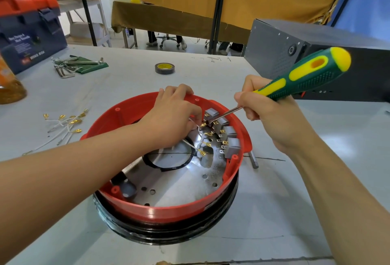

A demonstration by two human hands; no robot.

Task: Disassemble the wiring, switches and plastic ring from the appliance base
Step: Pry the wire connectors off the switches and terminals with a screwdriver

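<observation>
The round appliance base [168,212] sits upside down on the table, with a red plastic ring wall over a black rim and a shiny metal floor. Several grey switches [229,136] with gold terminals line its far right inner wall. White wires [191,145] with gold connectors run from them. My left hand [173,114] reaches over the far rim and pinches a white wire at the switches. My right hand [272,117] grips a green and yellow screwdriver [306,74], whose metal tip touches the terminals of the topmost switch.
Loose white wires with gold terminals [65,125] lie left of the base. Hex keys [71,66] and a tape roll [164,68] lie farther back. A blue and red toolbox [29,30] stands far left, a dark grey metal box [295,53] far right. A metal rod [253,159] lies beside the base.
</observation>
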